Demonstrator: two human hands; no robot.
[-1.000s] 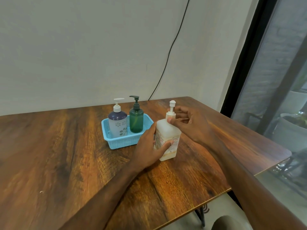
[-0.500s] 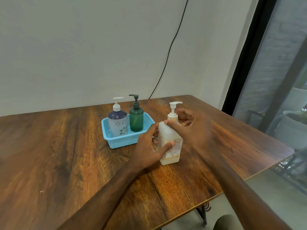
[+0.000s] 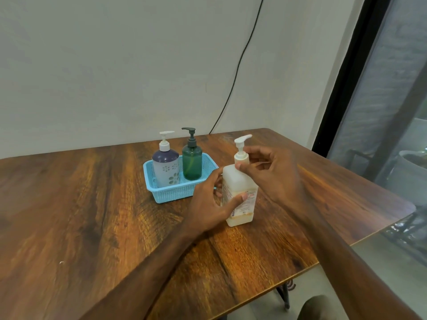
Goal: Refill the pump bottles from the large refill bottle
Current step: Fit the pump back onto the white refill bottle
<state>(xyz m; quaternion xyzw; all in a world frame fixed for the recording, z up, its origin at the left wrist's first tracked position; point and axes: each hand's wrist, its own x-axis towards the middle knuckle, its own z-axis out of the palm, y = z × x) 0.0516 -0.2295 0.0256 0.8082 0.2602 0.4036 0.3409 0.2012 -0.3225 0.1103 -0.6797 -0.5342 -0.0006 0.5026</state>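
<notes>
The large refill bottle (image 3: 240,183), translucent white with a labelled front and a little yellowish liquid at its bottom, stands upright on the wooden table (image 3: 80,204). My left hand (image 3: 212,204) grips its body from the left, thumb across the label. My right hand (image 3: 270,172) pinches the collar of its white pump (image 3: 241,146), whose spout points right. Behind them a blue basket (image 3: 171,192) holds two pump bottles: a purple and white flowered one (image 3: 166,167) and a dark green one (image 3: 191,163).
The table's right and front edges drop off close to the bottle. A black cable (image 3: 235,72) runs down the wall behind. A dark window frame (image 3: 346,84) stands at the right, with planters outside the glass.
The pump head has turned, its spout swinging round from facing me to pointing right. My right hand's fingers have shifted on the collar. The bottle stays on the table in my left hand.
</notes>
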